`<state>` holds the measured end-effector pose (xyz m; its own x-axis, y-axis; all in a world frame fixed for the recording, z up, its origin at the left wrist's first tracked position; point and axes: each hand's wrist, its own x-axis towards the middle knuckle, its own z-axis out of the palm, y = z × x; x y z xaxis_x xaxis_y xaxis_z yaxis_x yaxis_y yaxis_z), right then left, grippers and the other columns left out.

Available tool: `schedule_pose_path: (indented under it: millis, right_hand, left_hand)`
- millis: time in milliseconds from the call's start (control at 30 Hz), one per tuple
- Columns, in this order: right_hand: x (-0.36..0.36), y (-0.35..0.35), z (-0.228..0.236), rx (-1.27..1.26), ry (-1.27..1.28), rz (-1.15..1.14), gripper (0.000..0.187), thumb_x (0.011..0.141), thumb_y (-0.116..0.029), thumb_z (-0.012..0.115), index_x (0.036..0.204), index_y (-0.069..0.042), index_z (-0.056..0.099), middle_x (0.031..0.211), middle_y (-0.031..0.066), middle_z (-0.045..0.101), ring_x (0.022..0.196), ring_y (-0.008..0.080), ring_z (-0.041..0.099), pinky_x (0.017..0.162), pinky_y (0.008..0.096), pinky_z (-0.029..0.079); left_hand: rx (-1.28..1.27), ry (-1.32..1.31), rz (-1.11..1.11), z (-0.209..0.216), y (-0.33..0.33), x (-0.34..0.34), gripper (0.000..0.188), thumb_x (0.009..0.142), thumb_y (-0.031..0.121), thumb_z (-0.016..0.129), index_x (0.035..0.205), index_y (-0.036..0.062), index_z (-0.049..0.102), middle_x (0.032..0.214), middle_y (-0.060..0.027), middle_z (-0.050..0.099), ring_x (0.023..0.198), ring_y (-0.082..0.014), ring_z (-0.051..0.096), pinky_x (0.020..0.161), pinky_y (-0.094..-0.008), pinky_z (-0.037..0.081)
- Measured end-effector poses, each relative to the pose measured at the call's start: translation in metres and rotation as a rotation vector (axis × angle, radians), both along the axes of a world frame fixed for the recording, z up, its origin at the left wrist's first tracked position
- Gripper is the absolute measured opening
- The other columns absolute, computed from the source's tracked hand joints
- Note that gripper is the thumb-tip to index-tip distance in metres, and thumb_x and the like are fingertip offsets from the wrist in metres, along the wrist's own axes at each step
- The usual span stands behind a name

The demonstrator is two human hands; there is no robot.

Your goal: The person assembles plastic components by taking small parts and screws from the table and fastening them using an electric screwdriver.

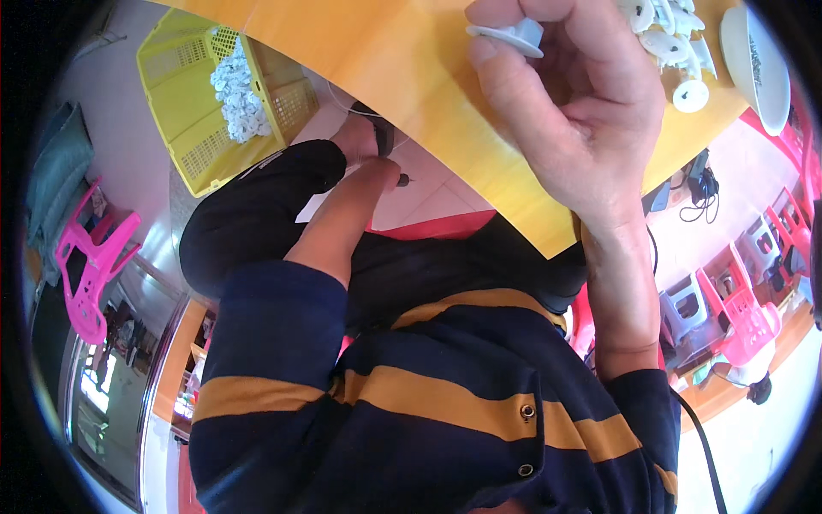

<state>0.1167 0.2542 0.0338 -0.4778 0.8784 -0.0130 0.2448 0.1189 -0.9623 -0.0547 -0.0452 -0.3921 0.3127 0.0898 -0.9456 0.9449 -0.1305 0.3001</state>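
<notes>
One small white plastic disc (512, 36) with a raised hub is sitting in the right hand (569, 120), pinched between the thumb tip and the fingers (514, 10) curling down over it from above. The flat flange is showing just beyond the thumb, and the hub is poking up toward the fingertips, so the piece is lying right at the tips rather than deep in the palm. It is looking light and stiff, a moulded part that probably will not bend under a pinch; its smooth surface may be a little slippery, so taking it by the flange edge or around the hub seems the surest hold. A drop would likely do it no harm, though a thin rim could chip.

Past the knuckles of that hand, more white discs (668, 38) of the same kind are lying in a loose heap on the orange table (411, 68).

Down below the table edge, the left hand (364, 141) is reaching toward the lap, well apart from the pinched piece; whether its fingers are curled or spread I cannot tell, though something small and dark is showing beside it. Beyond that hand, a yellow basket (193, 94) is holding another pile of white pieces (235, 94).
</notes>
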Motion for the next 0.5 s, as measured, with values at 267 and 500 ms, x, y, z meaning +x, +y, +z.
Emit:
schedule_pose_path:
  millis: [267,500]
  right_hand:
    - [0.003,0.007,0.001,0.077,-0.152,0.072,0.015,0.078,0.007,0.069,0.091,-0.002,0.068,0.085,0.0085,0.065,0.072,0.0182,0.063,0.065,0.0279,0.047]
    - [0.001,0.008,0.004,0.055,-0.048,0.044,0.014,0.08,0.007,0.069,0.091,-0.002,0.067,0.085,0.0073,0.065,0.072,0.0165,0.061,0.063,0.0266,0.046]
  left_hand:
    - [-0.068,-0.013,-0.027,-0.005,0.008,0.003,0.035,0.08,0.019,0.067,0.111,0.0081,0.076,0.116,-0.0153,0.074,0.106,-0.0319,0.072,0.089,-0.0463,0.057]
    - [-0.093,-0.008,-0.034,-0.006,0.011,0.004,0.034,0.08,0.019,0.067,0.111,0.0078,0.076,0.116,-0.0155,0.074,0.107,-0.0317,0.071,0.09,-0.0459,0.057]
